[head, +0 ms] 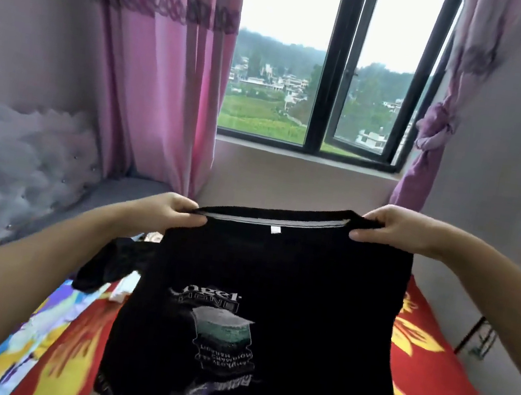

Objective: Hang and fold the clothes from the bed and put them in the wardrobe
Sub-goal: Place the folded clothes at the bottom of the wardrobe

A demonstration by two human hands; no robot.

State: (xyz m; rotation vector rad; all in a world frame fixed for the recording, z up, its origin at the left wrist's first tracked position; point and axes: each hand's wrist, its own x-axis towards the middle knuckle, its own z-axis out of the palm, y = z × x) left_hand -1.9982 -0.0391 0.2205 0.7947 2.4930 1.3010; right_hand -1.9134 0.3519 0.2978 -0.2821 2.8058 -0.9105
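I hold a black T-shirt [274, 283] up in front of me over the bed [446, 391]. Its print shows mirrored, so it looks inside out, with a small white label under the collar. My left hand [169, 214] pinches the left shoulder by the neckline. My right hand [392, 227] pinches the right shoulder. The shirt hangs down and hides much of the bed. Another dark garment [108, 269] lies crumpled on the bed behind the shirt at the left, beside some white cloth [125, 289].
The bed has a red cover with yellow flowers and a pale patterned sheet [32, 332] at left. A grey tufted headboard [5, 168] stands at left. Pink curtains [170, 67] flank a window [331, 66] ahead. A black metal stand [481, 329] is by the right wall.
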